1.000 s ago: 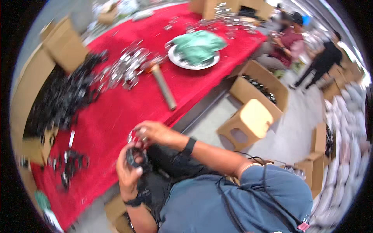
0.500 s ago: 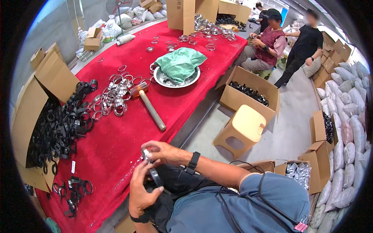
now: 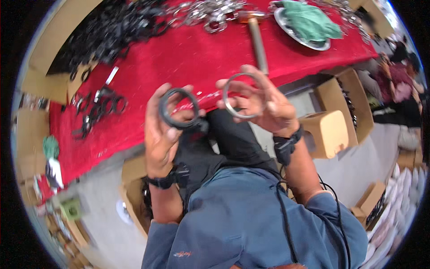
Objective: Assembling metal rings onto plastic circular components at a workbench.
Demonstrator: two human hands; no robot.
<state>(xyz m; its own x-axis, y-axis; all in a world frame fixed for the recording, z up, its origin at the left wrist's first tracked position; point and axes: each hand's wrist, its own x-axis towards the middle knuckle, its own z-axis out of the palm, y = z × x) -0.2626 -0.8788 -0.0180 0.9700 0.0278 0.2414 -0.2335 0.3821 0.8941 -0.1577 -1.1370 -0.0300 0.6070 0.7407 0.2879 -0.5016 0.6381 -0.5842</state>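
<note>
Near the front edge of the red-covered table [image 3: 197, 58], my left hand [image 3: 157, 139] grips a black ring [image 3: 163, 110] with a small lug at its lower side. Level with it and apart from it, a thin silver metal ring [image 3: 225, 96] is held upright by my right hand [image 3: 277, 110]. Fingers curl around each ring's rim, and both openings face me. Motion blurs the fingertips somewhat. On the table beyond lies a hammer [image 3: 257, 42] with a pale handle. A small cluster of black rings [image 3: 101, 107] rests to the left.
Black rings [image 3: 112, 33] spill from a cardboard box at the back left. Silver rings [image 3: 217, 13] lie heaped beside them. A green cloth [image 3: 309, 20] covers a metal basin [image 3: 286, 29]. On the right stand a yellow stool [image 3: 333, 132] and an open carton [image 3: 363, 112]; a person [image 3: 394, 80] sits beyond.
My hands were close together at the table edge; now they are apart, one ring in each. The view has swung left and down, so the table's contents sit higher in the picture.
</note>
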